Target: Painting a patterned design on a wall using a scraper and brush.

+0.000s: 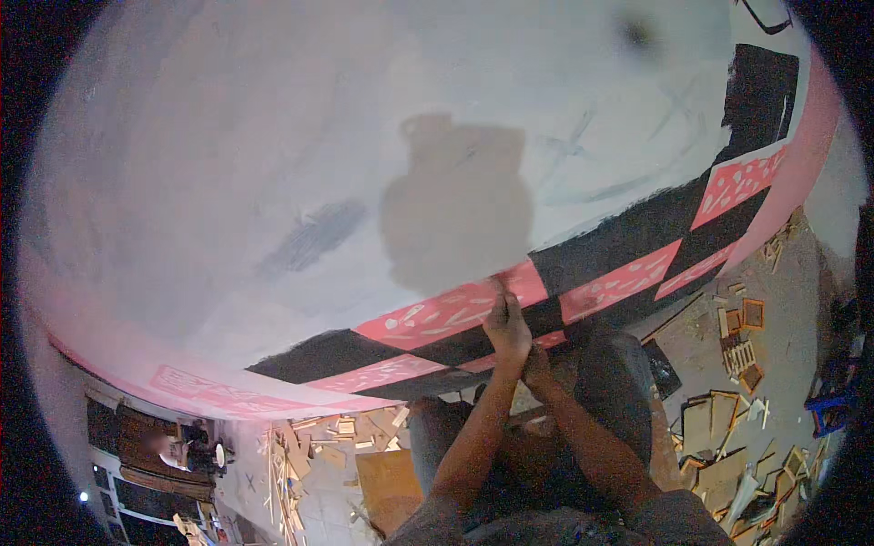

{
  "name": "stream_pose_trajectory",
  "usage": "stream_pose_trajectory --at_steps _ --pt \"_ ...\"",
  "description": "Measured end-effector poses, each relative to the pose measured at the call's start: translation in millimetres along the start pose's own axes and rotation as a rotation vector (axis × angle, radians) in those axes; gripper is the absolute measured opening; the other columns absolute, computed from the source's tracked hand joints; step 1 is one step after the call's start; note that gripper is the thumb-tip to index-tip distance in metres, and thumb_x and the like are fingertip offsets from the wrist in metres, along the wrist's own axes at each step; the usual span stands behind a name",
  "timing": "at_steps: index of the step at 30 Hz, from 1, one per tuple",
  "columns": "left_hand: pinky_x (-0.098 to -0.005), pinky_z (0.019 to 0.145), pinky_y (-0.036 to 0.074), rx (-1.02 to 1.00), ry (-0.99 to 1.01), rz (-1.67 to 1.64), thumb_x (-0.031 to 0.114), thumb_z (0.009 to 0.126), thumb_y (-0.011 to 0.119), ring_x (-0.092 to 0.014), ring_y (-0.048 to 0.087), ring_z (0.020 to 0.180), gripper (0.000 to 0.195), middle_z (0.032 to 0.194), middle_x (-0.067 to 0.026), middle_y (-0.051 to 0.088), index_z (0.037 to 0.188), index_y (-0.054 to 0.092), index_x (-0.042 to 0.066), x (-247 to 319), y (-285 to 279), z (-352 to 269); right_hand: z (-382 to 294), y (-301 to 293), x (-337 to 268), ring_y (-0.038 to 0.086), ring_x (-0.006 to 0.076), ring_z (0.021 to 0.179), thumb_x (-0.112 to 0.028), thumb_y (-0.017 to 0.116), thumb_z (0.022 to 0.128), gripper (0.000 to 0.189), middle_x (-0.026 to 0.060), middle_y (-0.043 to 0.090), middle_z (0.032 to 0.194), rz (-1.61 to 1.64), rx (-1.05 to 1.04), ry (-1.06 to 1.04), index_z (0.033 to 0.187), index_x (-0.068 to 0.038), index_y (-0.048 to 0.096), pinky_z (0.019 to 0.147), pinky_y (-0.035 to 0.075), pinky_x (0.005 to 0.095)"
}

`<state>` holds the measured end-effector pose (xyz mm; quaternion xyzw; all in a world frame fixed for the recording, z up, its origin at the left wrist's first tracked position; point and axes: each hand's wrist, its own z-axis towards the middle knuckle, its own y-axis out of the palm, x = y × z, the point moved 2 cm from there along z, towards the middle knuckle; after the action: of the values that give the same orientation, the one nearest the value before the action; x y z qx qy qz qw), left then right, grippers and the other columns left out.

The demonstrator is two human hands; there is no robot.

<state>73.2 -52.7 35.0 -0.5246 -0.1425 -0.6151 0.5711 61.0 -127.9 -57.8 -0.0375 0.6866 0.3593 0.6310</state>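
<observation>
A white wall (273,136) fills most of the view, with a painted checkered band of black and pink blocks along its lower part. My left hand (509,334) is raised to the band, fingers closed around what looks like a small paintbrush (502,280). Its reddish tip meets the upper edge of a pink block (437,310) flecked with pale strokes. Just below, my right hand (537,368) rests against the left wrist; its fingers are mostly hidden. Black blocks (621,222) with a rough upper edge lie to the right.
Wood scraps (293,464) and a brown board (389,488) lie on the floor at lower left. More broken boards and frames (710,423) litter the right, near a blue stool-like object (829,413). A person (174,450) is at far lower left. My shadow (457,205) falls on the wall.
</observation>
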Motion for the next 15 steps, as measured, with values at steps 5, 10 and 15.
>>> stream_pose_trajectory --at_steps 5,10,15 --pt "-0.0363 0.092 0.045 0.196 -0.072 -1.14 0.018 0.093 0.047 -0.028 0.058 0.103 0.036 0.119 -0.0218 0.055 0.114 0.05 -0.011 -17 -76 -7 7 -4 -27 0.058 0.0319 0.084 -0.024 0.043 0.09 0.027 0.0149 0.06 0.095 -0.883 -0.229 -0.083 0.098 -0.005 0.06 0.078 0.047 0.042" --pt "-0.0364 0.081 0.045 0.774 -0.194 -0.196 0.019 0.093 0.047 -0.022 0.057 0.089 0.032 0.101 -0.0171 0.06 0.113 0.051 -0.006 -65 -117 45 5 5 -48 0.054 0.014 0.063 -0.024 0.054 0.089 0.026 0.0042 0.06 0.073 -0.356 -0.112 -0.016 0.085 0.0 0.062 0.06 0.044 0.0293" --pt "-0.0339 0.066 0.044 0.493 -0.076 -0.052 0.018 0.092 0.05 -0.019 0.049 0.068 0.026 0.076 -0.0116 0.06 0.088 0.058 -0.007 -29 -3 46 0 1 -31 0.06 0.0323 0.082 -0.018 0.05 0.086 0.02 0.0119 0.063 0.09 -0.339 -0.184 0.154 0.094 -0.004 0.062 0.079 0.047 0.0414"
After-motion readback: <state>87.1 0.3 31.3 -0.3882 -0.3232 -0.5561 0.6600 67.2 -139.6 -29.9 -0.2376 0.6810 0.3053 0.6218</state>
